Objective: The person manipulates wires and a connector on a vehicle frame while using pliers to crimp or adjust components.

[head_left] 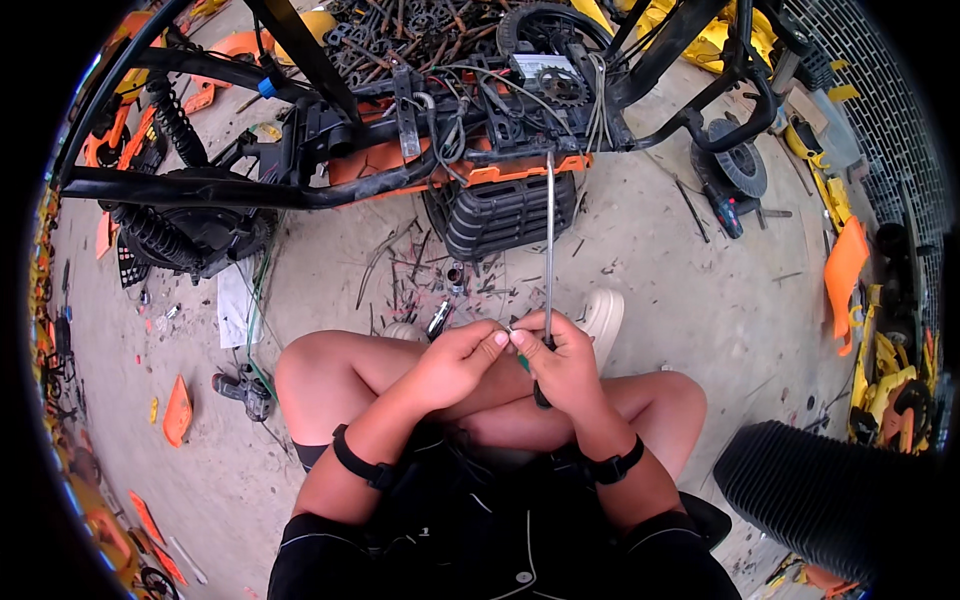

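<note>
In front of my crossed legs, my left hand point(458, 362) and my right hand point(568, 372) meet at the fingertips. Thumbs and forefingers of both pinch a tiny pale piece, too small to make out. A long screwdriver point(550, 225) with a thin metal shaft and black handle is held in my right hand. It stands out away from me, its tip overlapping the lower edge of the vehicle in view; contact cannot be told. That vehicle has a black tubular frame point(235, 197), loose cables and an orange panel point(375, 165) beneath.
Between me and the vehicle lie a small metal tool point(438, 318) and a metal cylinder point(456, 278). Power drills rest at left point(245, 393) and right point(729, 217). A wheel point(738, 160) lies at right. Rusty metal parts point(390, 35) are heaped behind; a black ribbed object point(790, 490) stands near right.
</note>
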The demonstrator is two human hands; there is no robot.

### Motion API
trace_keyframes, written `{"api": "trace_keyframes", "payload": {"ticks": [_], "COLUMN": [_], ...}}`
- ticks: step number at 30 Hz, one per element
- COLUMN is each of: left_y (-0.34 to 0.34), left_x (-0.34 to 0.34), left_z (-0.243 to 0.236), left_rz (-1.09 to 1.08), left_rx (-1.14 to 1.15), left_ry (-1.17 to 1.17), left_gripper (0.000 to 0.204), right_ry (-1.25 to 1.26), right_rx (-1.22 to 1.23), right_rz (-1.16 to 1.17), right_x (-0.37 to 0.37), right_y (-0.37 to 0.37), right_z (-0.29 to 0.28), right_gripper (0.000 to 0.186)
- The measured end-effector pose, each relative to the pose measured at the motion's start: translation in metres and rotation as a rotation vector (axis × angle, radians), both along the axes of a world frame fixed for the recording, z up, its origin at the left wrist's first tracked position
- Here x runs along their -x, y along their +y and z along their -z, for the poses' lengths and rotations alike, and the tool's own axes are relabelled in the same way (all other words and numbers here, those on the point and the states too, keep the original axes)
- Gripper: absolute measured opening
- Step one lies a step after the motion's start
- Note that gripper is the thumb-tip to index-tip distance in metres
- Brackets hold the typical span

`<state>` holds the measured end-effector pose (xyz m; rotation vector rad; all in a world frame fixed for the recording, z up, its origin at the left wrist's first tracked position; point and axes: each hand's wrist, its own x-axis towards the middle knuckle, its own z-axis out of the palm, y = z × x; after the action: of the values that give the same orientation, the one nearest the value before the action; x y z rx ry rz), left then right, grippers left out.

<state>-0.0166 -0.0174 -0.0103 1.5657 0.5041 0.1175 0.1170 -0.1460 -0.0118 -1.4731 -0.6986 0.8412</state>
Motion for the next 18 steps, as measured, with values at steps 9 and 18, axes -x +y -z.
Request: {"api": "trace_keyframes", "payload": {"ticks": [9, 18], "left_y": [-0.003, -0.01], "left_x": [-0.008, -0.012], "left_z": [-0.005, 0.0], "left_rz": [-0.107, -0.212], "left_rx": [-0.273, -0.362], "left_ry": [-0.198, -0.249], "left_gripper": [0.022, 0.018], "right_ry": [-0.19, -0.065], "right_rx": [-0.11, -0.037], "right_rz": [-0.047, 0.077], "right_x": [-0.014, 0.004], "right_y": [-0.002, -0.002], "right_z": [0.021, 0.027], "right_gripper": [0.004, 0.01]}}
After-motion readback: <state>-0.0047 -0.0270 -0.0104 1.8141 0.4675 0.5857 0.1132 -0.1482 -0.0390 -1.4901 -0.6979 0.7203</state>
